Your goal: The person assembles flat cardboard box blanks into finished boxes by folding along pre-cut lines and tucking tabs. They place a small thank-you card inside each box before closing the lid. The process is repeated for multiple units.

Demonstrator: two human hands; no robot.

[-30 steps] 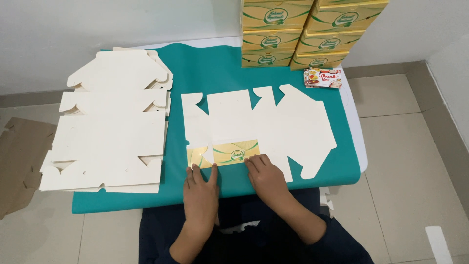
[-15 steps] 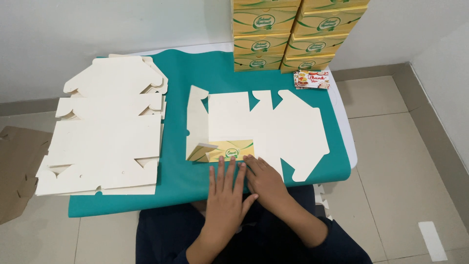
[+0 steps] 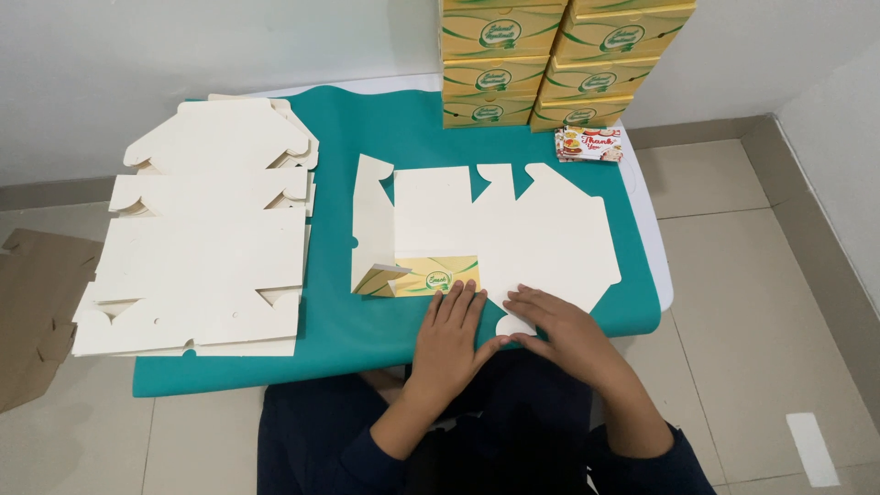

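Observation:
A flat white die-cut box blank (image 3: 513, 225) lies on the teal mat (image 3: 367, 330) in front of me. Its near flap (image 3: 431, 275) is folded up and over, showing a yellow and green printed side. My left hand (image 3: 449, 335) lies flat with the fingers spread, fingertips on the edge of that folded flap. My right hand (image 3: 555, 325) rests palm down just to its right, pressing the blank's near edge beside a small rounded tab (image 3: 513, 324). Neither hand grips anything.
A pile of unfolded white box blanks (image 3: 202, 238) covers the mat's left side. Stacked yellow and green finished boxes (image 3: 550, 64) stand at the far edge, with a small printed card (image 3: 588, 144) beside them. Brown cardboard (image 3: 37, 312) lies on the tiled floor at left.
Both hands have slid rightward along the blank's near edge, my left hand now at the folded flap's right end. The flap's left corner has lifted slightly.

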